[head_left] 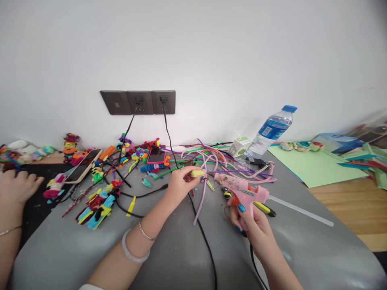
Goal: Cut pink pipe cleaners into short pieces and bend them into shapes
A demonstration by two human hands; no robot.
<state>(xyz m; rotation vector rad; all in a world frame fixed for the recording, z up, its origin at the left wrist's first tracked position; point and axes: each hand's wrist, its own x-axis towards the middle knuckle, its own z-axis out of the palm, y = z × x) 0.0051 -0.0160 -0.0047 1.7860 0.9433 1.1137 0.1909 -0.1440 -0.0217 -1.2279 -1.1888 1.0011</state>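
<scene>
Near the middle of the grey table (178, 257), my left hand (180, 183) pinches a small pale-yellow fuzzy piece (198, 173). A lilac pipe cleaner (201, 203) hangs down beside that piece; whether the two are joined I cannot tell. My right hand (252, 223) is wrapped round the handle of a pink hot glue gun (243, 189), whose nozzle points left at the yellow piece. From the gun's back a long clear glue stick (302, 211) sticks out. Yellow-and-black pliers (264, 208) lie partly hidden behind the gun and my right hand.
Loose pipe cleaners (217, 157) spread behind my hands. A tilted water bottle (272, 131) and a small drink carton (240, 146) stand at the wall. Colourful fuzzy figures (99, 207) and phones (83, 166) lie left, near another person's hand (16, 187). Black cables (199, 229) cross the table.
</scene>
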